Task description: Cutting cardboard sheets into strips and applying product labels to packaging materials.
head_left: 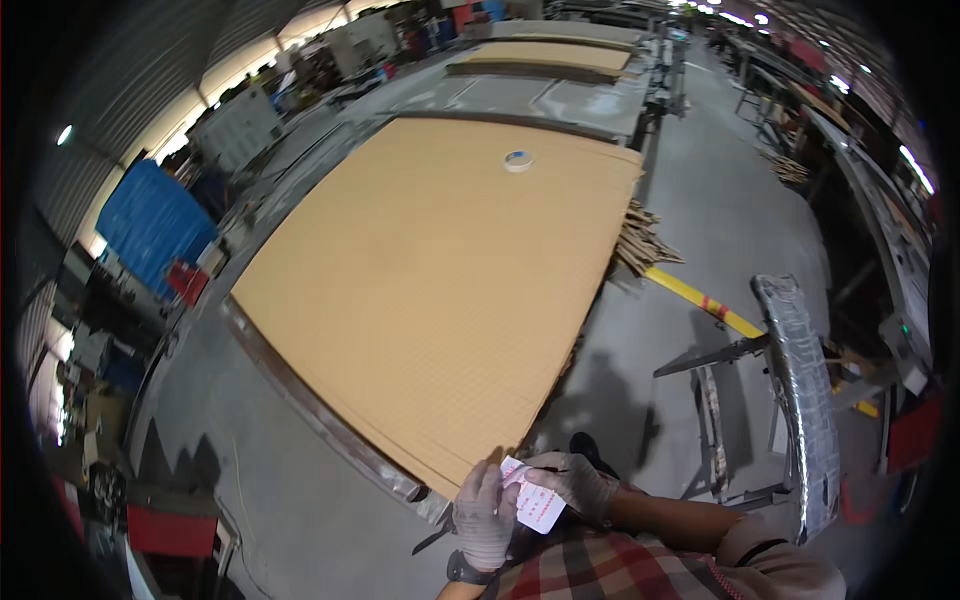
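Observation:
My left hand (484, 518), in a pale glove, holds a small white paper slip with pink print (533, 500) close to my chest. My right hand (578, 484), also gloved, grips a thin dark pen whose tip rests on the top of the slip. Both hands hover over the near corner of a large brown cardboard sheet (430, 280) lying flat on a long grey table (290, 480). A roll of tape (518, 160) sits far off on the cardboard's back end.
A metal stand with a foil-wrapped curved piece (805, 390) is at my right. A bundle of thin wooden strips (640, 240) lies at the table's right edge above a yellow floor line (700, 300). More cardboard lies on the tables behind. Blue and red bins (155, 225) stand left.

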Action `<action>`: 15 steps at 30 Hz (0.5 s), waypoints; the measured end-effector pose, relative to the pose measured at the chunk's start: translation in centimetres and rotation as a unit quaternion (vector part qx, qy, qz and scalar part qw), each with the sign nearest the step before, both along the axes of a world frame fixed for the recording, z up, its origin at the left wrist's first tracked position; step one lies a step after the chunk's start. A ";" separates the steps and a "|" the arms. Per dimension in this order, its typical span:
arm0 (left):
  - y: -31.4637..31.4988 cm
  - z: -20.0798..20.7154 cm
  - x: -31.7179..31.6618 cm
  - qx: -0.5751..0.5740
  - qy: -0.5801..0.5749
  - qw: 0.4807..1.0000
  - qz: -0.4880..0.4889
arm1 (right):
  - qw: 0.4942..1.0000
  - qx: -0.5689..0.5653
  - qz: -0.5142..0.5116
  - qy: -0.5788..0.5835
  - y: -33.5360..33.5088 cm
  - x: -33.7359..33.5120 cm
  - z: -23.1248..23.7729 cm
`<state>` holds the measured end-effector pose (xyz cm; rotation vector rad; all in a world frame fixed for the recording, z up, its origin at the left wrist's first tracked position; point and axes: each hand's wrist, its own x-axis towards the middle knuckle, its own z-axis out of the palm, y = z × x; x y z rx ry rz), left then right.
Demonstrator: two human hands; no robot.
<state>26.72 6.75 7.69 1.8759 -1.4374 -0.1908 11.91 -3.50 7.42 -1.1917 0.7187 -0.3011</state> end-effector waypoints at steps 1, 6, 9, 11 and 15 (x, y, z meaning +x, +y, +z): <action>0.2 1.0 -0.2 0.034 0.014 0.999 0.036 | 1.000 0.003 0.002 -0.004 0.0 0.3 -0.4; 0.3 2.6 2.8 0.015 0.527 0.840 0.129 | 0.989 0.132 0.034 -0.061 -0.9 0.9 0.4; 0.0 0.9 6.8 0.023 0.429 0.889 0.157 | 0.995 0.061 0.058 -0.052 -2.2 0.2 -2.1; -0.3 0.1 10.3 0.019 0.340 0.921 0.188 | 0.997 0.026 0.077 -0.010 -4.2 -0.6 -1.9; -1.4 -1.2 14.8 0.101 0.357 0.909 0.191 | 0.992 0.118 0.040 0.025 -6.1 -2.6 -2.4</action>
